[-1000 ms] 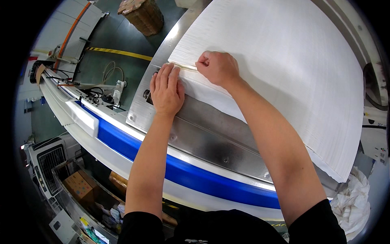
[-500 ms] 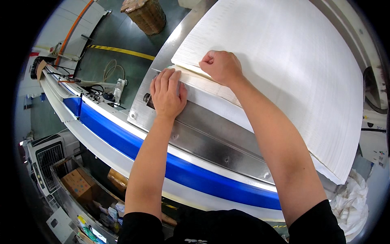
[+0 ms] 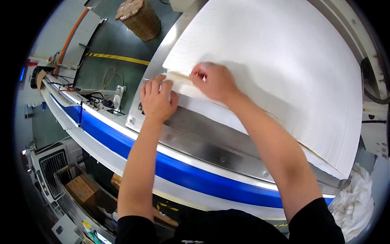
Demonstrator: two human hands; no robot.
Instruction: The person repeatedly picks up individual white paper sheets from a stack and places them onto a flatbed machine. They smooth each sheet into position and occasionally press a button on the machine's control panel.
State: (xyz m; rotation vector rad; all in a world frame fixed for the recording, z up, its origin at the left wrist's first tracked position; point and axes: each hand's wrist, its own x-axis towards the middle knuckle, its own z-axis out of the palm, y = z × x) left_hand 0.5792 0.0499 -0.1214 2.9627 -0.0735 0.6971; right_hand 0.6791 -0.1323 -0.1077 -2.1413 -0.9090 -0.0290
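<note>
A wide stack of thin white sheets (image 3: 276, 44), fabric or paper, lies on a metal table (image 3: 211, 138). Its near edge is split, with a cream-coloured strip of lower layers (image 3: 187, 85) jutting out under the top ones. My left hand (image 3: 157, 97) rests on the left end of that strip, fingers stretched out side by side and thumb apart. Just to its right, my right hand (image 3: 217, 83) is closed at the edge of the upper layers, its fingers curled and slightly blurred. A small white bit shows between those fingers; what it belongs to cannot be made out.
A blue band (image 3: 183, 173) runs along the table's front. Crumpled white material (image 3: 353, 203) lies at the lower right. A taped brown carton (image 3: 140, 20) stands on the floor at the far left. Below left is a bin (image 3: 69, 179) holding cardboard boxes.
The whole view has shifted slightly. Both hands appear a little further left and lower, my right one closer to the stack's near edge. A white bit now shows between its fingers.
</note>
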